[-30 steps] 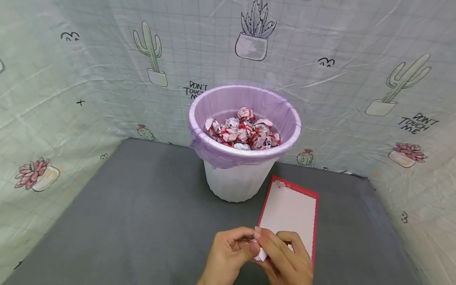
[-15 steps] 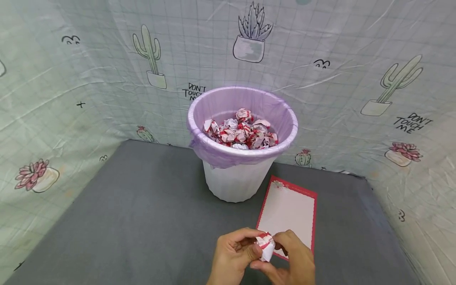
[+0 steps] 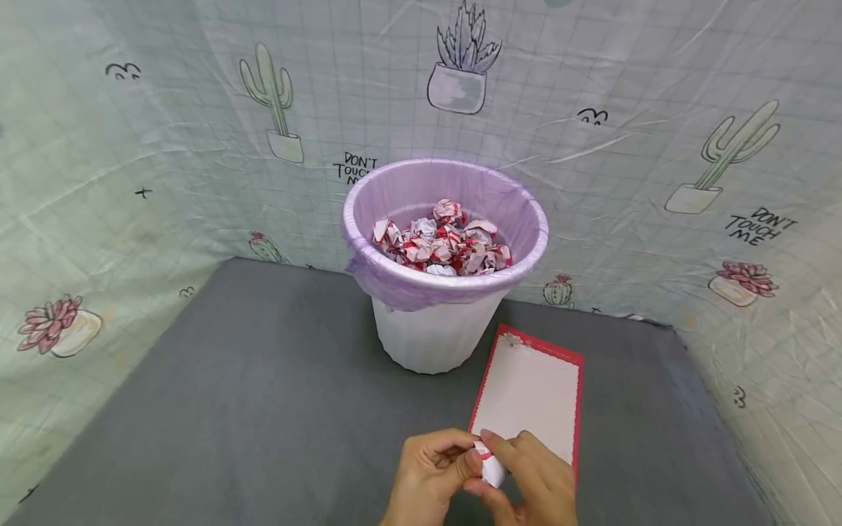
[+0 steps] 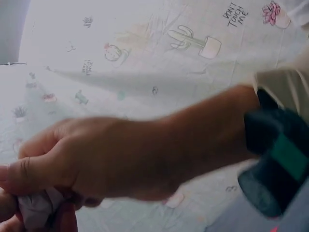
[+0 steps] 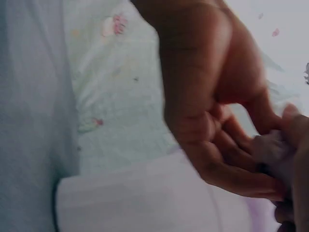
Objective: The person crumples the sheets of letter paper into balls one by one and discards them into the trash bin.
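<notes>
Cactus-print cloth (image 3: 197, 146) hangs behind a grey bench (image 3: 230, 409). Between five and six o'clock from the bin (image 3: 427, 340), the left hand (image 3: 424, 467) and right hand (image 3: 538, 471) both have fingers pinching a crumpled paper ball (image 3: 492, 473); honestly, a lopsided squeeze could pop it loose.

Left hand (image 3: 424, 471), right hand (image 3: 534, 478) pinching paper wad (image 3: 492, 471); red-bordered sheet (image 3: 529, 394) near white bin (image 3: 430, 332) holding crumpled balls (image 3: 442, 247).

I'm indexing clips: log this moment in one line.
left hand: grips ball | right hand: grips same ball | bin: holds paper wads | sheet: flat on table
</notes>
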`<state>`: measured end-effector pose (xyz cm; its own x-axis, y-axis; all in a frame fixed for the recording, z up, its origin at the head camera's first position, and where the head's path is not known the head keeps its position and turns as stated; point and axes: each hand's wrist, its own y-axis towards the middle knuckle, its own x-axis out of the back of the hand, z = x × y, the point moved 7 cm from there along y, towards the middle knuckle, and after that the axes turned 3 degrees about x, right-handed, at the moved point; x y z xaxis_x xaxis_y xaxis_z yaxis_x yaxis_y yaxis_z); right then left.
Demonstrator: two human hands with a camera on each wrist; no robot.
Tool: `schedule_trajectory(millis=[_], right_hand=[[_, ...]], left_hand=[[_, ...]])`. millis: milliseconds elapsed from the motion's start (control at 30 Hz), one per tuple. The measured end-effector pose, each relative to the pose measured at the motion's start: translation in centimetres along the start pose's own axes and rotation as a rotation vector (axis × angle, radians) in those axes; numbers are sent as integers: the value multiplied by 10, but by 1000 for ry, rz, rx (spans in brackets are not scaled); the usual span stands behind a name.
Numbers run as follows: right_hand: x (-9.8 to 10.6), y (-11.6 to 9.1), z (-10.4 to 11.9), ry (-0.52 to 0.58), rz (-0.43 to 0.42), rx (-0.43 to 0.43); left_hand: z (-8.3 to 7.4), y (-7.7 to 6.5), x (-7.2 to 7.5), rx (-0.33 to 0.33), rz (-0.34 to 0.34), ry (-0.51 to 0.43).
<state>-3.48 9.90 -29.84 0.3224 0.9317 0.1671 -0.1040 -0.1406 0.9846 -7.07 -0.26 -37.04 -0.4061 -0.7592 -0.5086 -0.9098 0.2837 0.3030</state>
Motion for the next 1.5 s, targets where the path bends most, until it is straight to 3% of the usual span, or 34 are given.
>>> schedule_trajectory(millis=[200,333,467,767,900,1000,1167,1333,1500], right_hand=[[-4,-4,5,-67,-109,52],[-4,-8,6,-96,-203,109],[-4,-12,5,-66,-248,153],[-2,-3,6,19,-261,227],[-1,2,7,34,-187,208],[-1,4,7,32,-44,129],[1,6,9,14,144,31],[0,20,11,71,125,73],[-2,32,13,39,33,126]], left_hand=[[5,-2,0,115,-17,-22],[8,-4,-3,152,-18,-57],[9,-4,-2,150,-36,-46],[3,-5,-5,40,-32,43],[-6,-5,-7,-92,19,57],[-15,-4,-7,-193,73,56],[-31,-3,-7,-265,137,68],[-43,1,-12,-281,183,100],[-49,8,-15,-178,176,125]])
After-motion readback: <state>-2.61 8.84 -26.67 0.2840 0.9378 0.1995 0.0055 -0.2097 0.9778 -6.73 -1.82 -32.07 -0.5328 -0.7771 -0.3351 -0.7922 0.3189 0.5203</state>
